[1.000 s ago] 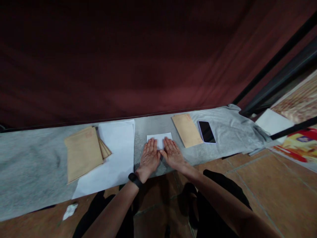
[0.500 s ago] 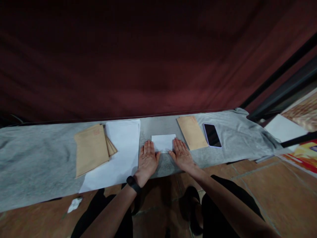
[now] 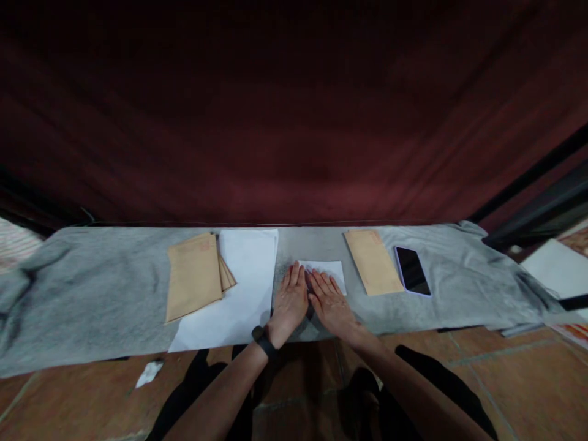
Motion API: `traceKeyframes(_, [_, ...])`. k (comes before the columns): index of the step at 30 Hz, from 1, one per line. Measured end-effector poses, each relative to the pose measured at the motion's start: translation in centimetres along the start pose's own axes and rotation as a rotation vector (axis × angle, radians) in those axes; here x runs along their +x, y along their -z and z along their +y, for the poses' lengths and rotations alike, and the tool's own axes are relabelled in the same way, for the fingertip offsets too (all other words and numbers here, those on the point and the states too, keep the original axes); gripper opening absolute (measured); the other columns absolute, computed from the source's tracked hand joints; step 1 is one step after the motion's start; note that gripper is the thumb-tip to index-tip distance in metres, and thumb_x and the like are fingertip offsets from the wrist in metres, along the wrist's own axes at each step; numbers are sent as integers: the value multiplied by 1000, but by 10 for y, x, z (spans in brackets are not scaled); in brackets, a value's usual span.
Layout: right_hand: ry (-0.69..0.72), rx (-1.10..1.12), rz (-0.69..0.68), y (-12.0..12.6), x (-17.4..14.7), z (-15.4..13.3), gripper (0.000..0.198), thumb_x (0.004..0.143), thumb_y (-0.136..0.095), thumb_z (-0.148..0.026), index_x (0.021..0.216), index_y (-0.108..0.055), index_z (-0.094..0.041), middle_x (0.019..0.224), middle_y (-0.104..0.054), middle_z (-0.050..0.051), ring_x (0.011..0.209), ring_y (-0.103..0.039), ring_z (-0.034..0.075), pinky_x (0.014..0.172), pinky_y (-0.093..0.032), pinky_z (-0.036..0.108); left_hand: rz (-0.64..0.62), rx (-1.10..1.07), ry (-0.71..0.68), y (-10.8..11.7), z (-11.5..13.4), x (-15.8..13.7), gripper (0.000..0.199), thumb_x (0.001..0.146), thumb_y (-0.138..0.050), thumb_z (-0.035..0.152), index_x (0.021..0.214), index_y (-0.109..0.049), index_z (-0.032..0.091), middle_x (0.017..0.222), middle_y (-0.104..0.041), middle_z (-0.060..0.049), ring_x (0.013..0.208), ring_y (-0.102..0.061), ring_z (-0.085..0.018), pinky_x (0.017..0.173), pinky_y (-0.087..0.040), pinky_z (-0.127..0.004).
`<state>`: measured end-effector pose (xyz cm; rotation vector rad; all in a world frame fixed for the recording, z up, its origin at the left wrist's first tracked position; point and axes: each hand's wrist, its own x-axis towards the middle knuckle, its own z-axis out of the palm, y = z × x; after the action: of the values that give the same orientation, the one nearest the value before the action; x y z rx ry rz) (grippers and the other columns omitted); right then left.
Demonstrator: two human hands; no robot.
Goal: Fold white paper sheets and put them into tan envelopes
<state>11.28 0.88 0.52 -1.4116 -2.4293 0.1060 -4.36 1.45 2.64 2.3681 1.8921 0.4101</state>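
Note:
A small white folded-looking sheet of paper point(image 3: 328, 267) lies on the grey cloth in front of me, partly covered by my hands. My left hand point(image 3: 291, 299) rests flat across its left edge, fingers stretched out. Close beside it, my right hand point(image 3: 331, 304) is laid flat on the paper's middle, fingers extended and nearly touching the left hand. Left of my hands is a stack of large white sheets point(image 3: 248, 275), with several brown envelopes point(image 3: 195, 278) on top of its left part. One more brown envelope point(image 3: 373, 262) lies to the right of the small paper.
A phone point(image 3: 412, 271) in a pale purple case lies right of the single envelope. The grey cloth point(image 3: 105, 288) covers a long narrow surface, with a dark red curtain point(image 3: 294, 153) behind it. Crumpled white paper point(image 3: 149, 373) is on the tiled floor.
My right hand has slid left across the small paper toward my left hand. The left hand stays at the paper's left edge. The whole view has shifted a little.

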Motion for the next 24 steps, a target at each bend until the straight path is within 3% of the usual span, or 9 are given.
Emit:
traceKeyframes(5, [-42,-12,-33,-8,5,6,53,104,-31,-27,155,-38,-13,162,-33,11,152,-28,23,125,-26,48,-111,20,-43,-1,-1,-1,58,94,-36,16,151,-41,10,159,-39,-18,149,-35,-29,119,-35,-50])
traceKeyframes(9, [20,-16,-74,-3,4,21,57,103,-39,-33,156,-35,-12,163,-29,14,153,-26,25,125,-25,50,-171,1,-108,5,-7,0,57,93,-44,25,148,-47,11,159,-40,-15,150,-32,-29,121,-32,-48])
traceKeyframes(13, [86,9,-140,10,4,32,59,101,-47,-39,153,-40,-13,162,-33,15,151,-31,26,124,-28,48,-206,5,-178,10,-11,4,55,91,-48,23,144,-50,7,155,-45,-18,148,-36,-27,121,-32,-43])
traceKeyframes(21, [102,41,-191,26,9,36,58,98,-53,-39,150,-46,-16,159,-40,13,147,-39,25,123,-31,45,-199,38,-247,17,-9,9,47,91,-47,13,137,-57,11,147,-56,-17,139,-50,-27,116,-38,-42])
traceKeyframes(24, [114,95,-189,32,12,43,54,97,-55,-32,149,-48,-19,155,-47,9,143,-45,22,122,-33,43,-167,-15,-249,24,-14,14,39,91,-46,9,124,-65,16,135,-65,-14,126,-60,-23,111,-43,-39])
